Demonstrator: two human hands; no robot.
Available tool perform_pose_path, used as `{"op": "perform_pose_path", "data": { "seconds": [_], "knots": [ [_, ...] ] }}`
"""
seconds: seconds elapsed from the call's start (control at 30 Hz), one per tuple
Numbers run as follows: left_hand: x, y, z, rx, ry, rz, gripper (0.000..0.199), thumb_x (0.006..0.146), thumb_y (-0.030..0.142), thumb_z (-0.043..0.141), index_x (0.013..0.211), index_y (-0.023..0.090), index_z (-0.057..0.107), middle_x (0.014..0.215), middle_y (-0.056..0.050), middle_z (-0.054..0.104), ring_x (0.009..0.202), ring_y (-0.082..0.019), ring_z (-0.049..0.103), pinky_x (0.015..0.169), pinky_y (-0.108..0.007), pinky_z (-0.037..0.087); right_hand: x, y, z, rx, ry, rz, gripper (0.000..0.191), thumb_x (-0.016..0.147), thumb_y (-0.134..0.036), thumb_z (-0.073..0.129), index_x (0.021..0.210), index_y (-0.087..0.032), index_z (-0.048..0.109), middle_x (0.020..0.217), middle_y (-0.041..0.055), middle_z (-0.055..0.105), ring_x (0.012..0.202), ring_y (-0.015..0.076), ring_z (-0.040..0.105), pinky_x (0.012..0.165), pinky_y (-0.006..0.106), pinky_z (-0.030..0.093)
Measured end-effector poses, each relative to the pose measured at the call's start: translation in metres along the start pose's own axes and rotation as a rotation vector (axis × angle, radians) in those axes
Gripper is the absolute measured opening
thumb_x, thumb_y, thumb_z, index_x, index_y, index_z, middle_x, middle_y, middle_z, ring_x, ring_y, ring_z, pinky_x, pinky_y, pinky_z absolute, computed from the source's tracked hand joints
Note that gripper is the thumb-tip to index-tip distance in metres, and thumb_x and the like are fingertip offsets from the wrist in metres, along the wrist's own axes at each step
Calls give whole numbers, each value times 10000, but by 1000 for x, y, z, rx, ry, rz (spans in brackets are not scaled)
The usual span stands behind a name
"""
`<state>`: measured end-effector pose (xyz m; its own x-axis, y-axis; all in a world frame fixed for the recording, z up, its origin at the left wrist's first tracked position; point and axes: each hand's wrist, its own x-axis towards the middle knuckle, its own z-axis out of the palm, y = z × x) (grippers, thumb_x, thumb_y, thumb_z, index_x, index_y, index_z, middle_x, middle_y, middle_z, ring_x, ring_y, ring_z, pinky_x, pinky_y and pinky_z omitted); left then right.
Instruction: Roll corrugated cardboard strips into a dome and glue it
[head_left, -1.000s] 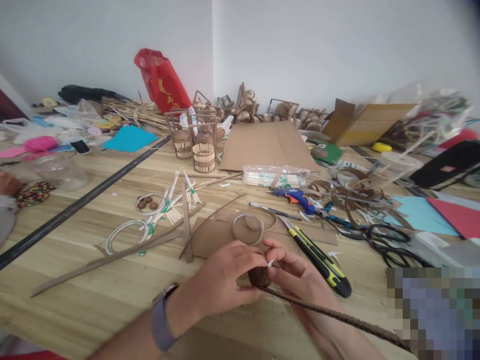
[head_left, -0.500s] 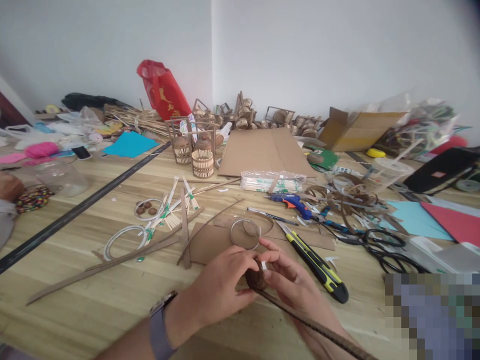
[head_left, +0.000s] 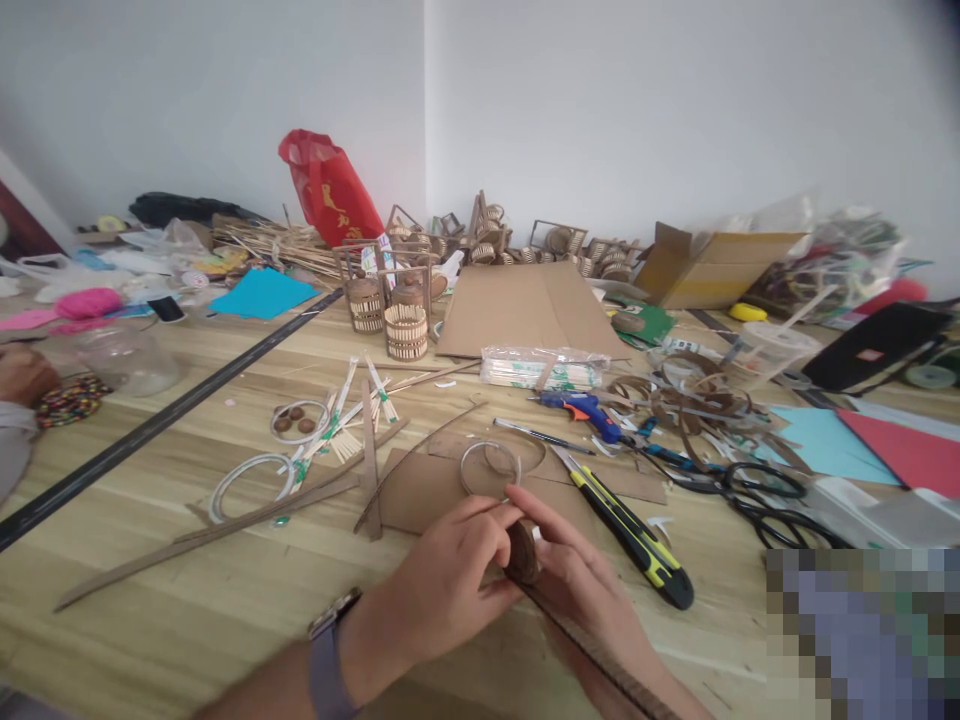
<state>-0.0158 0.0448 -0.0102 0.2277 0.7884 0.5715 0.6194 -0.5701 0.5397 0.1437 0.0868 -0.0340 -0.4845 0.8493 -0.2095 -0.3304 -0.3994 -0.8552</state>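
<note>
Between my two hands is a small brown coil (head_left: 523, 552) wound from a strip, with the long loose end of the strip (head_left: 592, 650) trailing down over my right wrist. My left hand (head_left: 469, 560) is closed on the coil's left side, thumb below and fingers above. From the right, my right hand (head_left: 574, 575) grips the coil between thumb and fingers, and a bit of white (head_left: 536, 535) shows by its thumb. Just beyond my fingertips a thin ring (head_left: 463, 470) lies on a cardboard piece (head_left: 409, 485). A yellow-black utility knife (head_left: 630, 530) lies right of my right hand.
A blue glue gun (head_left: 592, 412), a pen (head_left: 544, 436) and black-handled scissors (head_left: 765, 485) lie ahead and right. On the left are wire rings (head_left: 214, 500), wooden strips (head_left: 225, 535) and bundled sticks (head_left: 341, 430). Small baskets (head_left: 406, 335) stand behind. Another person's hand (head_left: 26, 375) is at far left.
My hands and the coil have shifted slightly right and the coil is turned a little. My right fingers have closed in over its top. The view has moved slightly.
</note>
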Motion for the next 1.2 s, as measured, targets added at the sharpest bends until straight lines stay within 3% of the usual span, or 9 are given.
{"op": "perform_pose_path", "data": {
  "seconds": [0.13, 0.33, 0.47, 0.57, 0.77, 0.9, 1.03, 1.1, 1.2],
  "knots": [
    [-1, 2, 1, 72, 12, 77, 252, 834, 61, 588, 850, 231, 402, 1092, -93, 684, 1074, -228, 628, 864, -362, 553, -8, -4, 12, 88, 11, 21, 407, 740, -366, 723, 1134, -266, 705, 865, 20, 710, 783, 199, 621, 771, 332, 457],
    [-2, 1, 2, 128, -54, 134, 234, 845, 41, 561, 941, 213, 435, 1165, -110, 655, 1168, -237, 575, 945, -388, 531, -9, -10, 15, 60, 17, -9, 291, 746, -351, 725, 1018, -249, 711, 722, -17, 628, 693, 156, 541, 676, 262, 428],
    [0, 3, 1, 113, -108, 108, 459, 830, 31, 573, 1221, 205, 408, 1201, -102, 648, 1168, -227, 579, 963, -388, 530, -6, -17, 13, -26, -30, -13, 307, 722, -442, 764, 953, -247, 710, 793, 10, 664, 708, 171, 572, 672, 284, 457],
    [0, 1, -1, 93, -49, 121, 617, 830, 38, 582, 1361, 212, 322, 1222, -105, 645, 1142, -233, 598, 962, -403, 533, -5, -21, 10, -219, -81, -130, 379, 764, -522, 713, 1039, -262, 690, 832, 34, 693, 742, 196, 616, 694, 309, 489],
    [-2, -4, -4, 157, -110, 102, 464, 845, 74, 606, 1276, 198, 487, 1216, -104, 648, 1139, -245, 585, 964, -418, 532, -2, -12, -7, -649, -67, -369, 430, 837, -410, 675, 1239, -276, 600, 1220, 84, 656, 1133, 257, 594, 972, 370, 452],
    [0, -3, -6, 147, -102, 95, 424, 868, 104, 590, 1274, 191, 502, 1203, -106, 657, 1138, -238, 584, 966, -415, 529, 0, -12, -12, -744, -93, -369, 492, 816, -388, 704, 1276, -271, 576, 1241, 98, 645, 1140, 274, 591, 973, 395, 458],
    [3, -3, -7, 117, -85, 66, 461, 853, 96, 615, 1282, 199, 481, 1199, -103, 655, 1106, -236, 598, 943, -411, 535, 0, -26, -10, -749, -76, -439, 652, 653, -423, 838, 1244, -282, 600, 1205, 90, 648, 1089, 294, 592, 940, 393, 464],
    [3, -4, -8, 128, -97, 51, 487, 836, 75, 627, 1280, 206, 475, 1201, -99, 649, 1094, -241, 598, 936, -416, 535, -1, -35, -10, -771, -33, -522, 480, 650, -435, 835, 1079, -286, 681, 1088, 69, 671, 1016, 279, 600, 894, 368, 471],
    [0, -7, -7, 163, -111, 29, 511, 819, 51, 633, 1278, 208, 471, 1210, -91, 638, 1098, -249, 586, 944, -421, 529, -3, -45, -10, -806, 32, -537, 159, 815, -421, 689, 790, -264, 687, 825, 36, 668, 800, 218, 614, 728, 308, 486]
  ]
}}
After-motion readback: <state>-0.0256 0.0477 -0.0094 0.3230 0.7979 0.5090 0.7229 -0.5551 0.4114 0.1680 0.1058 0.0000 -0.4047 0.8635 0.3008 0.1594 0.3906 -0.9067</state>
